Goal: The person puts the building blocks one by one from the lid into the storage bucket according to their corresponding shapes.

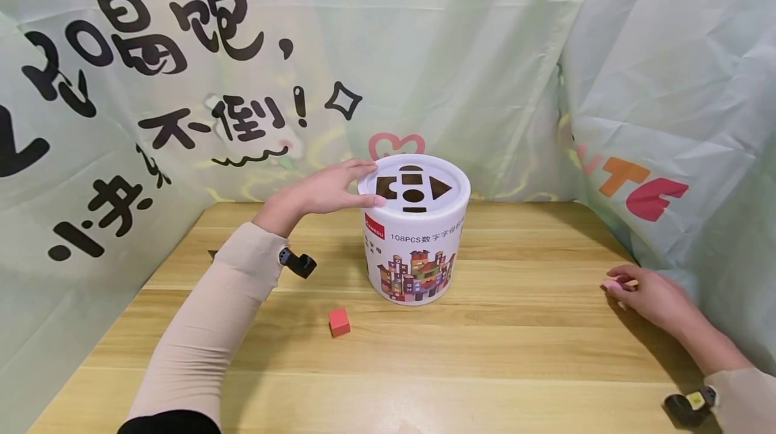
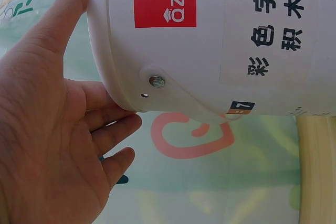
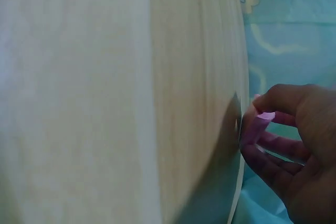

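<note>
A white bucket (image 1: 415, 238) of toy blocks stands upright on the table, its lid (image 1: 427, 193) cut with several shaped holes. My left hand (image 1: 327, 188) rests at the left side of the lid's rim, thumb in front and fingers spread farther back. From the left wrist view, the thumb and fingertips of that hand (image 2: 58, 114) touch the rim beside the handle's rivet. At the table's right edge, my right hand (image 1: 655, 296) pinches a small pink block (image 3: 257, 127) between thumb and fingers, which hide part of it. A red cube (image 1: 339, 321) lies in front of the bucket.
The wooden table (image 1: 515, 353) reaches back to printed cloth curtains (image 1: 461, 50) on the left, back and right. A small dark piece (image 1: 212, 255) shows on the table's left side, partly behind my left sleeve (image 1: 206, 326).
</note>
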A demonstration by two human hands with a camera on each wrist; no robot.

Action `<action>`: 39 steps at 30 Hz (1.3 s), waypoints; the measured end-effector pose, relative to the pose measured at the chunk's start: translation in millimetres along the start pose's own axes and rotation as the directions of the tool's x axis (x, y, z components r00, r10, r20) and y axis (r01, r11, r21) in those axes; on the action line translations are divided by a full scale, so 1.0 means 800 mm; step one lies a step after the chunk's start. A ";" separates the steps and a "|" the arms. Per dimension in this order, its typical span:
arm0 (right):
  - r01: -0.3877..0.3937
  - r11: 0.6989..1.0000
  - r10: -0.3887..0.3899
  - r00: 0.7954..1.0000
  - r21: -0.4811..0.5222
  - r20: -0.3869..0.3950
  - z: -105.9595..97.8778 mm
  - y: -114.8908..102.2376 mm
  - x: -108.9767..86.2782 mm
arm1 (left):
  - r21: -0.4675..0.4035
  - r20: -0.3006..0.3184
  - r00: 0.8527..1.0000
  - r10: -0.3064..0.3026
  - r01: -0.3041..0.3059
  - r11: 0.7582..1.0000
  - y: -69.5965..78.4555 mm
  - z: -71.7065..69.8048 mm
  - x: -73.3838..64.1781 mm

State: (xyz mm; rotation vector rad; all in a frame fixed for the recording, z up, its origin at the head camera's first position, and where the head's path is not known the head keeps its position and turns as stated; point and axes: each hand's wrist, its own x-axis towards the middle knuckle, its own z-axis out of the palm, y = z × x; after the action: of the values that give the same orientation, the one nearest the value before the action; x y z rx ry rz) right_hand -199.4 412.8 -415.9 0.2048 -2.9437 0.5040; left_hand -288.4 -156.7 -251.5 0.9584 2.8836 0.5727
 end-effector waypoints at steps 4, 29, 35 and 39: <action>0.007 0.999 -0.005 0.999 -0.053 0.032 -0.002 -0.007 0.003 | -0.005 0.000 1.000 -0.005 0.005 1.000 0.000 0.000 -0.001; 0.205 0.977 -0.209 0.975 -0.059 -0.070 -0.047 -0.095 0.050 | -0.011 -0.005 1.000 0.002 -0.002 1.000 -0.001 0.001 -0.001; 0.257 0.965 -0.261 0.961 -0.057 -0.091 -0.068 -0.129 0.067 | -0.007 0.002 1.000 0.000 0.000 1.000 -0.001 0.000 0.000; 0.276 0.960 -0.278 0.956 -0.035 -0.090 -0.082 -0.153 0.075 | -0.009 0.000 1.000 -0.005 0.005 1.000 -0.001 0.000 0.000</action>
State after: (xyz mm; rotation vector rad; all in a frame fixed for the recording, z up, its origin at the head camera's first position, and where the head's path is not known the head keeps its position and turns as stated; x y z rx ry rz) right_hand -230.7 314.5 -305.9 0.5657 -2.7640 0.4276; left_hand -288.7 -157.3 -251.8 0.9503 2.8800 0.5842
